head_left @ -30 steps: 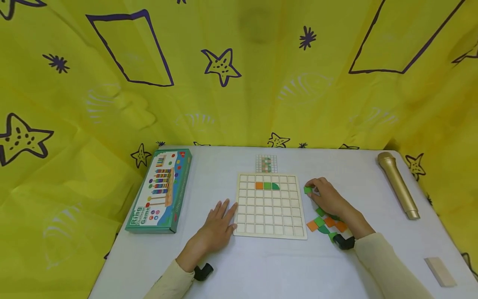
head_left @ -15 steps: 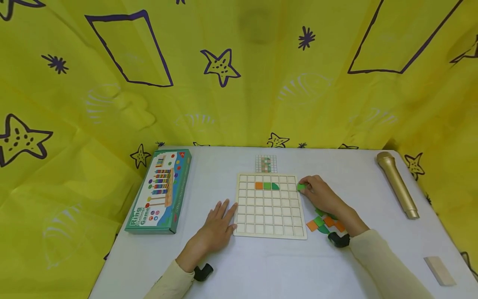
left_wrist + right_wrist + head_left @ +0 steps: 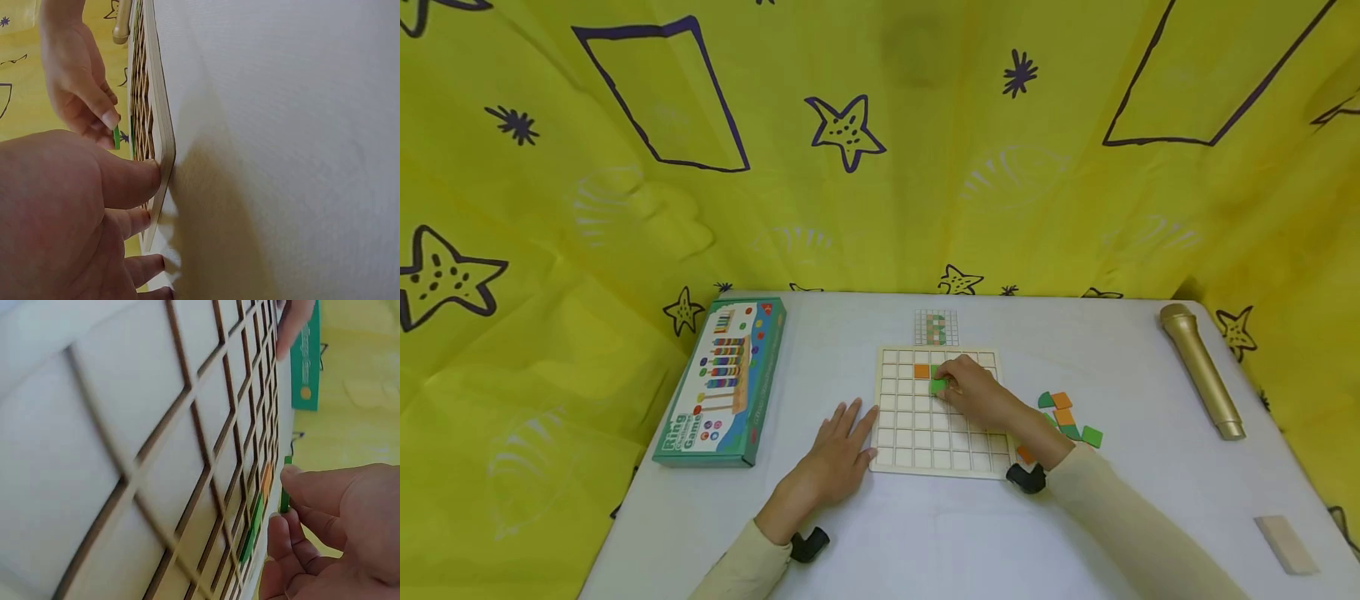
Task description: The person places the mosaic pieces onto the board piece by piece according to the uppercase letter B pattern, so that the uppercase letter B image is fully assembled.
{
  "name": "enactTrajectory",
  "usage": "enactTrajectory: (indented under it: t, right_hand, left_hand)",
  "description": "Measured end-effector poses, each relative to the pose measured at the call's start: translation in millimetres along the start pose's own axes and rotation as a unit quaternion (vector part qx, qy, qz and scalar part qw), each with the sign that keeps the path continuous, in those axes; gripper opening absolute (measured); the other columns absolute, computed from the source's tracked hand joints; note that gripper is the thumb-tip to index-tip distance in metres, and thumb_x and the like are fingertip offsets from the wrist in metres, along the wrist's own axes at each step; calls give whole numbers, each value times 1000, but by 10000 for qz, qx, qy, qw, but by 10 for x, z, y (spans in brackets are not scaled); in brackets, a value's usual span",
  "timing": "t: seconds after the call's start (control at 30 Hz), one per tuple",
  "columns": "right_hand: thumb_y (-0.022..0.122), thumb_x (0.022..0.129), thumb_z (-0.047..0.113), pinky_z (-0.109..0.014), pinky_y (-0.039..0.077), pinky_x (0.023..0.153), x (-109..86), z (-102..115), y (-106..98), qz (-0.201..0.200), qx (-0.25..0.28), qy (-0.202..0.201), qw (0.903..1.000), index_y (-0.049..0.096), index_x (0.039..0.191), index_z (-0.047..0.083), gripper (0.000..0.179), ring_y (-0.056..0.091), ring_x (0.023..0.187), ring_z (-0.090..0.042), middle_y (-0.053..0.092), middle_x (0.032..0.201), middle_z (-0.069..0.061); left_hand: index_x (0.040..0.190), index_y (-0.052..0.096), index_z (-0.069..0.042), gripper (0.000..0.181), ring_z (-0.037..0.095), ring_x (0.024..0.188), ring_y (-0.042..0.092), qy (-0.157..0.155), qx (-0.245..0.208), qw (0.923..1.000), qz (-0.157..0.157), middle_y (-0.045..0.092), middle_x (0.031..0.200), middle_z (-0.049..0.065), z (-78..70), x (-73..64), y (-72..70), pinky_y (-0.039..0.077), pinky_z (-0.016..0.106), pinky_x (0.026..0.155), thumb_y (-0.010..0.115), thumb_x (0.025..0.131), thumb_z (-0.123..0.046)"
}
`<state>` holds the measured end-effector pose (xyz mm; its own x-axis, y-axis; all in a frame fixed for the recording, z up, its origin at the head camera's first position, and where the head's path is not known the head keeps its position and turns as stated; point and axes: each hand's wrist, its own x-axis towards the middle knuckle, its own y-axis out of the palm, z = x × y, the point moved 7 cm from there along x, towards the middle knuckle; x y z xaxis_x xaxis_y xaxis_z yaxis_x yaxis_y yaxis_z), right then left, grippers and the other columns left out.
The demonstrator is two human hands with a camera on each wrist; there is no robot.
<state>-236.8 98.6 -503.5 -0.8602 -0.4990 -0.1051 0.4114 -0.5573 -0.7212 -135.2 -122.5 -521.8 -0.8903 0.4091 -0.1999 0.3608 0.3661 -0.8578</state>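
Observation:
My right hand (image 3: 976, 392) pinches a green square tile (image 3: 937, 387) between thumb and fingers, over the upper middle of the wooden grid board (image 3: 906, 458). In the right wrist view the held tile (image 3: 285, 499) stands on edge, above the board's surface. An orange square tile (image 3: 921, 372) sits in a cell of the second row, with green tiles (image 3: 252, 530) beside it, mostly covered by the hand in the head view. My left hand (image 3: 833, 460) lies with fingers spread at the board's left edge; its thumb (image 3: 140, 181) touches the rim in the left wrist view.
Several loose orange and green tiles (image 3: 1063, 417) lie right of the board. A small pattern card (image 3: 936, 327) is behind it. A ring game box (image 3: 722, 383) stands left, a gold microphone-shaped object (image 3: 1202, 375) right, and a pale wooden block (image 3: 1286, 545) front right.
My right hand has carried the green square tile leftward from beside the board to over its upper middle, uncovering more loose tiles. The left hand stays at the board's edge.

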Motion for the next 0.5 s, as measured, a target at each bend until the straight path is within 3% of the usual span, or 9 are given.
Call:
enactTrajectory:
  t: [0.33, 0.5]
  right_hand:
    - [70, 103, 14, -53, 42, 97, 148, 129, 168, -188, -608, -10, 9980, 66, 125, 8, 23, 60, 116, -28, 63, 117, -7]
    - [71, 102, 14, -49, 41, 97, 177, 148, 190, -194, -711, -4, 9973, 67, 120, 12, 18, 62, 119, -28, 64, 117, -4]
  left_hand:
    - [168, 26, -11, 63, 49, 160, 11, -65, 6, 10000, 7, 18, 174, 24, 17, 11, -2, 19, 68, 125, 49, 113, -29]
    - [169, 25, -12, 63, 49, 161, 10, -89, -13, 10000, 26, 17, 174, 24, 23, 15, -5, 18, 68, 125, 48, 113, -31]
